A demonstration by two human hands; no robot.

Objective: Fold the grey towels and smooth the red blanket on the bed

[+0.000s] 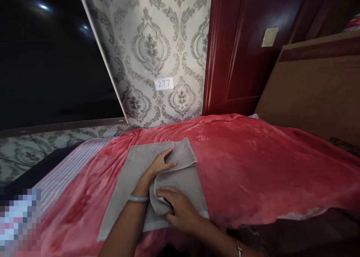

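Note:
A grey towel (120,189) lies spread on the red blanket (253,167), with its right side partly folded over in layers. On the upper folded part rests my left hand (163,162), its thumb and fingers apart. My right hand (178,208) grips a turned-up corner of the towel nearer to me, fingers above and thumb below the cloth. A light band rings my left wrist, and a thin bracelet circles the right one.
A large dark screen (56,62) stands at the left. Behind the blanket are patterned wallpaper with a paper label (164,83) reading 277 and a dark red door (239,54). A big cardboard box (315,88) leans at the right. Striped cloth (73,159) shows at the left.

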